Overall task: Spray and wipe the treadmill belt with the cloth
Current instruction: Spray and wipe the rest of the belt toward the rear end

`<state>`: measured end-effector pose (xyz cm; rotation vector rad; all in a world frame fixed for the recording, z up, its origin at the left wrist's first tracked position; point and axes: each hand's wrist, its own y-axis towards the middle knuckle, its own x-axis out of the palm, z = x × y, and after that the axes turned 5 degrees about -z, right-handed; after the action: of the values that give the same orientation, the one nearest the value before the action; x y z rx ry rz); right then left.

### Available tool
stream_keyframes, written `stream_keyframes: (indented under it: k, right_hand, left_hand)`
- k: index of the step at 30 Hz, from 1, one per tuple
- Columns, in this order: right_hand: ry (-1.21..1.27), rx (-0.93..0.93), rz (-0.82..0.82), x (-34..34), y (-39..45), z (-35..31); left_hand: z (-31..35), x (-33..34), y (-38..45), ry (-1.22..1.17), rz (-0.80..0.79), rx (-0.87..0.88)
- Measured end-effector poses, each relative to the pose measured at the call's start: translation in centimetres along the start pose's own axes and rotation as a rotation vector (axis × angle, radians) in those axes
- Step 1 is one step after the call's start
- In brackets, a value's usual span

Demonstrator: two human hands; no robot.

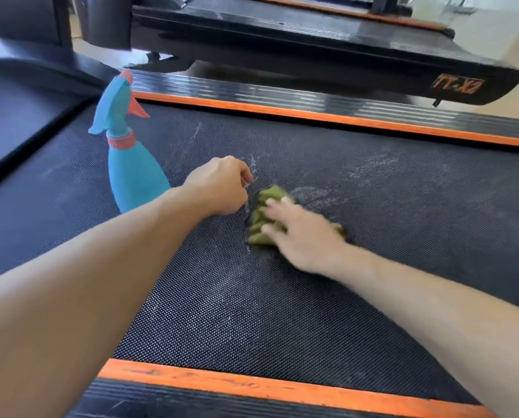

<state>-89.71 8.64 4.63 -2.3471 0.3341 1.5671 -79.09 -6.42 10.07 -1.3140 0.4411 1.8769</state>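
— Treadmill belt [372, 236]: what does it look like?

— Black and dotted in texture, running across the view between two orange side strips [282, 384]. Pale, dusty smears show on it, thickest around the middle, near the hands.

— And the cloth?

— The green cloth [259, 217] lies bunched on the belt at about the centre. The right hand [300, 233] lies flat on top of it, fingers stretched out and spread, pressing it down onto the belt. That hand is blurred.

— What about the other hand?

— The left hand [222, 184] is just beside the cloth, on its left, with the fingers curled in toward the palm. Whether anything is inside that fist, I cannot tell; nothing shows there.

— Where is the spray bottle?

— The blue spray bottle [131, 164] stands upright on the belt behind the left forearm, with an orange collar, trigger and nozzle tip. Neither hand touches it.

— Anything else around?

— A second treadmill [312, 49] stands beyond the far side rail, black with orange lettering on its end, on a pale floor [499, 31].
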Motion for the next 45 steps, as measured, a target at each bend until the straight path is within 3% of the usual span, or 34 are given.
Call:
stream_keyframes:
  k: [2,5,9,11,14,19,21,23,25,28,31,33,37,40,45]
  right_hand:
    - [0.007,-0.212,-0.085,1.2,-1.4,-1.9]
    - [-0.004,-0.256,-0.157,0.2,-0.1,-0.6]
    - [0.066,0.123,-0.068,-2.6,3.8,4.9]
    - [0.04,0.261,-0.034,-2.6,5.1,6.0]
    - [0.045,0.173,-0.05,-1.3,5.8,3.8]
    - [0.022,-0.288,-0.211,1.7,3.8,-5.8]
    - [-0.038,-0.39,-0.247,2.7,3.9,-7.6]
    - [-0.019,-0.362,-0.263,1.9,4.6,-7.1]
    - [0.022,-0.221,-0.206,0.2,5.4,-5.0]
    - [0.035,0.078,-0.075,-2.0,6.8,-0.3]
    - [0.048,0.261,0.019,-2.3,7.3,2.2]
    - [0.052,0.235,0.071,-1.5,6.0,1.3]
    - [-0.007,-0.166,-0.049,0.5,1.2,-2.0]
    - [-0.06,-0.246,-0.135,0.0,0.1,-1.6]
    - [-0.028,0.231,-0.095,-4.5,4.0,5.7]
  left_hand:
    - [0.0,0.0,0.1,-0.005,0.02,-0.01]
    - [-0.2,0.2,0.0,-0.021,-0.01,-0.013]
    - [-0.9,0.1,-0.4,0.003,-0.058,-0.009]
    - [-1.5,-0.5,-1.0,-0.015,0.009,0.007]
    - [-1.3,-2.5,-1.9,-0.041,0.261,0.119]
    - [-0.1,-7.4,-4.4,-0.064,0.768,0.28]
    - [-0.5,-8.5,-5.9,0.019,0.959,0.322]
    - [-1.9,-9.0,-6.7,0.12,1.154,0.322]
    - [-4.1,-8.8,-6.8,0.007,1.267,0.219]
    - [-7.7,-6.5,-7.2,-0.37,1.151,0.115]
    - [-9.6,-3.9,-7.3,-0.491,0.772,-0.025]
    - [-9.5,-3.5,-6.1,-0.536,0.611,-0.122]
    - [-7.6,-5.2,-2.9,-0.79,0.66,-0.053]
    - [-6.1,-5.6,-1.2,-0.719,0.604,-0.028]
    - [-2.4,-5.1,1.3,-0.448,0.372,-0.086]
